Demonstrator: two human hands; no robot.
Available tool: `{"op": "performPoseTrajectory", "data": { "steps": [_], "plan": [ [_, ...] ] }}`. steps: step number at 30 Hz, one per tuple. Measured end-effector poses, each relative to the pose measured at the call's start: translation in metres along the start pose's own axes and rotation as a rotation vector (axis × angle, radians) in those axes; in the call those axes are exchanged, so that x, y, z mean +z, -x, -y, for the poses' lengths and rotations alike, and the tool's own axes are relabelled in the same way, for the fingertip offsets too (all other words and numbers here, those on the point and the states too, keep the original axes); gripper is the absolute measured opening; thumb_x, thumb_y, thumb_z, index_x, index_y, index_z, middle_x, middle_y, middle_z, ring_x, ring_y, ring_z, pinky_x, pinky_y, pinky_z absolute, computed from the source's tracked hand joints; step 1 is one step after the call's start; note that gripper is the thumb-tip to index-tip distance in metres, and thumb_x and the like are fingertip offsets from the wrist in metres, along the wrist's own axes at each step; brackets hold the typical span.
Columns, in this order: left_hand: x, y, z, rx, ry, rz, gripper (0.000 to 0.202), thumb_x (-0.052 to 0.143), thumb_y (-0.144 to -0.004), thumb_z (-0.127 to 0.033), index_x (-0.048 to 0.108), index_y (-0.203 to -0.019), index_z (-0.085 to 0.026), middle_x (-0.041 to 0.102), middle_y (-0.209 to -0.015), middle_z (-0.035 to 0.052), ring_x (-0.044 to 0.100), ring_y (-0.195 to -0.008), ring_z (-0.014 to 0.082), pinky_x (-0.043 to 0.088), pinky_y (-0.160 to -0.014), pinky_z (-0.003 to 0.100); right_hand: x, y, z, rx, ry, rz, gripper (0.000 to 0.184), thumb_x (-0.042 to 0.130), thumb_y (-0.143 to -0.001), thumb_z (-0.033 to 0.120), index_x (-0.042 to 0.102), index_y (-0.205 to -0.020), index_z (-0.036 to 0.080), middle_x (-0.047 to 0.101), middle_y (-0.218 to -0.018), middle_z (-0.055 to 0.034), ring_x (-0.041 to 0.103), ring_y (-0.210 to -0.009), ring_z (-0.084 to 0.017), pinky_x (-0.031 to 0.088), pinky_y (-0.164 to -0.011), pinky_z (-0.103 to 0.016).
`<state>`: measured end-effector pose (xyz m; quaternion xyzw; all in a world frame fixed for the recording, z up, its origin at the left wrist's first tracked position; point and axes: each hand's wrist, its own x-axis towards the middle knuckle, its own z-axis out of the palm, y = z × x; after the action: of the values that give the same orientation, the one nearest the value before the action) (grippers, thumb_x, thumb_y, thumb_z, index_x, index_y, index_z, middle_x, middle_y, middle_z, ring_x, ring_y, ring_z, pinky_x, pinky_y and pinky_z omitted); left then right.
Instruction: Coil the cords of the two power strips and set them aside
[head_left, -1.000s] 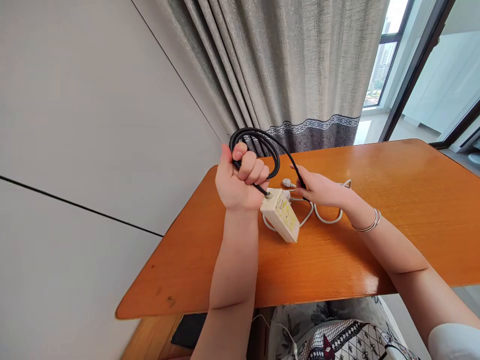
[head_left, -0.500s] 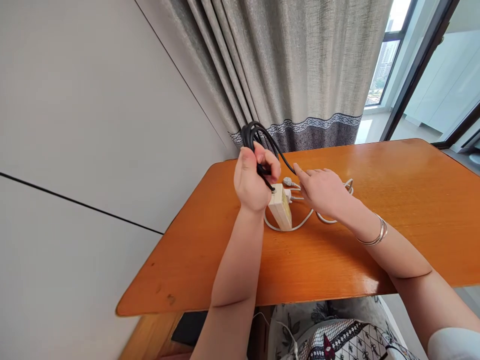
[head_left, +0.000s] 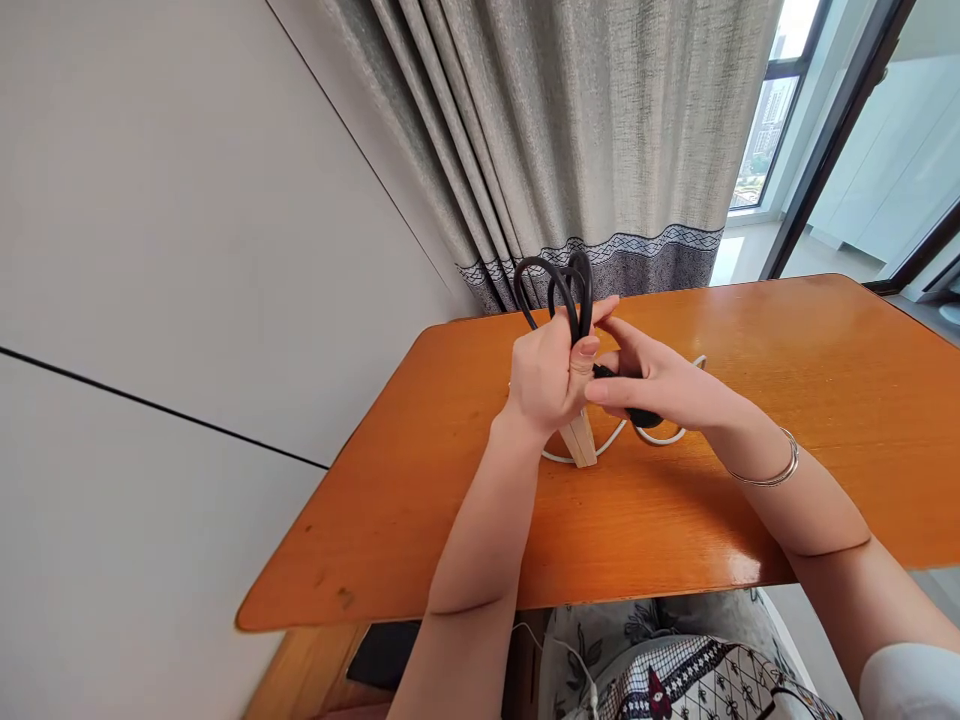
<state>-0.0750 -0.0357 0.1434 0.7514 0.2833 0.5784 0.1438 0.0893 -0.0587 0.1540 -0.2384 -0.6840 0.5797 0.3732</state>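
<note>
A coiled black power cable (head_left: 586,290) is gripped in my left hand (head_left: 546,372), its loops standing up above the fist. Close beside it on the right, my right hand (head_left: 660,378) has its thumb and fingers closed around part of the same cable. The cable's thick dark end, which looks like a plug (head_left: 643,417), shows beneath that palm. Below my left hand a cream-coloured block, apparently a power strip (head_left: 579,440), is mostly hidden. A white cord (head_left: 664,441) curves over the table behind and under the hands.
The orange-brown wooden table (head_left: 787,420) has its near edge close to my body. A grey curtain (head_left: 600,130) hangs behind it, with a pale wall (head_left: 150,250) at left. A glass door with a dark frame (head_left: 832,150) stands at right.
My left hand has moved right and turned, bringing the cable loops with it. The right hand has gone from extended fingers by the cable to closing around its end.
</note>
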Motion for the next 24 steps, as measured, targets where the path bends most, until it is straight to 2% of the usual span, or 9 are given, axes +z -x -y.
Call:
{"op": "performPoseTrajectory", "data": {
  "steps": [3, 6, 10, 13, 15, 17, 19, 22, 24],
  "plan": [
    [-0.003, 0.000, 0.000, -0.034, 0.011, -0.021, 0.035, 0.059, -0.093, -0.051, 0.074, -0.097, -0.019, 0.076, -0.089, 0.0061, 0.072, -0.083, 0.0200, 0.053, -0.079, 0.029, -0.003, 0.000, 0.006, 0.049, -0.194, -0.003, 0.083, 0.074, -0.085, 0.044, 0.026, -0.147, 0.016, 0.064, -0.073, 0.0041, 0.057, -0.054, -0.013, 0.045, -0.053, -0.027],
    [-0.003, 0.001, -0.001, -0.075, 0.038, -0.049, 0.024, 0.064, -0.093, -0.040, 0.072, -0.087, -0.019, 0.067, -0.071, 0.0009, 0.065, -0.067, 0.0151, 0.048, -0.068, 0.025, -0.005, 0.003, 0.013, 0.097, -0.273, 0.030, 0.084, 0.070, -0.088, 0.048, 0.023, -0.150, 0.015, 0.071, -0.081, -0.0009, 0.067, -0.061, -0.017, 0.053, -0.058, -0.031],
    [0.002, 0.003, 0.001, -0.086, 0.036, -0.078, 0.027, 0.070, -0.089, -0.040, 0.064, -0.075, -0.019, 0.057, -0.061, -0.0015, 0.058, -0.058, 0.0138, 0.041, -0.059, 0.025, -0.010, 0.008, 0.016, 0.113, -0.183, 0.053, 0.092, 0.058, -0.094, 0.060, 0.011, -0.159, 0.015, 0.072, -0.079, -0.0020, 0.073, -0.071, -0.021, 0.059, -0.062, -0.032],
    [0.008, 0.002, 0.004, -0.109, 0.099, -0.076, 0.033, 0.068, -0.090, -0.048, 0.061, -0.076, -0.019, 0.055, -0.057, -0.0029, 0.051, -0.052, 0.0121, 0.038, -0.054, 0.026, -0.017, 0.012, 0.016, 0.089, -0.059, 0.032, 0.090, 0.054, -0.096, 0.064, 0.014, -0.161, 0.016, 0.073, -0.081, -0.0025, 0.073, -0.074, -0.019, 0.059, -0.064, -0.030],
    [0.011, -0.002, 0.004, -0.163, 0.236, -0.120, 0.036, 0.064, -0.092, -0.051, 0.057, -0.075, -0.020, 0.053, -0.054, -0.0043, 0.047, -0.048, 0.0101, 0.036, -0.051, 0.024, -0.021, 0.016, 0.017, 0.058, -0.003, 0.013, 0.088, 0.053, -0.095, 0.066, 0.020, -0.160, 0.017, 0.074, -0.083, -0.0032, 0.072, -0.073, -0.017, 0.058, -0.064, -0.028],
    [0.011, -0.009, 0.001, -0.275, 0.461, -0.169, 0.040, 0.058, -0.096, -0.050, 0.051, -0.071, -0.020, 0.045, -0.047, -0.0063, 0.039, -0.041, 0.0081, 0.031, -0.045, 0.022, -0.025, 0.017, 0.018, -0.014, 0.015, -0.030, 0.083, 0.048, -0.095, 0.070, 0.030, -0.157, 0.019, 0.074, -0.085, -0.0043, 0.072, -0.073, -0.017, 0.058, -0.063, -0.028],
    [0.007, -0.017, -0.004, -0.465, 0.719, -0.161, 0.045, 0.048, -0.102, -0.047, 0.043, -0.066, -0.020, 0.034, -0.040, -0.0082, 0.029, -0.034, 0.0065, 0.024, -0.039, 0.020, -0.027, 0.016, 0.018, -0.132, 0.034, -0.139, 0.076, 0.049, -0.094, 0.072, 0.042, -0.150, 0.022, 0.074, -0.094, -0.0060, 0.072, -0.082, -0.018, 0.059, -0.068, -0.029],
    [0.001, -0.026, -0.013, -0.778, 1.010, -0.062, 0.048, 0.031, -0.107, -0.042, 0.036, -0.065, -0.020, 0.021, -0.038, -0.0100, 0.017, -0.030, 0.0055, 0.021, -0.036, 0.018, -0.030, 0.006, 0.010, -0.290, 0.136, -0.352, 0.063, 0.064, -0.089, 0.062, 0.053, -0.139, 0.027, 0.068, -0.123, -0.0073, 0.065, -0.115, -0.022, 0.057, -0.089, -0.033],
    [-0.001, -0.028, -0.017, -0.925, 1.122, 0.006, 0.048, 0.025, -0.108, -0.040, 0.036, -0.066, -0.021, 0.016, -0.039, -0.0106, 0.013, -0.029, 0.0055, 0.022, -0.035, 0.018, -0.033, -0.005, -0.001, -0.308, 0.169, -0.426, 0.063, 0.073, -0.084, 0.055, 0.054, -0.138, 0.028, 0.061, -0.136, -0.0070, 0.054, -0.131, -0.023, 0.052, -0.101, -0.038]
  ]
}}
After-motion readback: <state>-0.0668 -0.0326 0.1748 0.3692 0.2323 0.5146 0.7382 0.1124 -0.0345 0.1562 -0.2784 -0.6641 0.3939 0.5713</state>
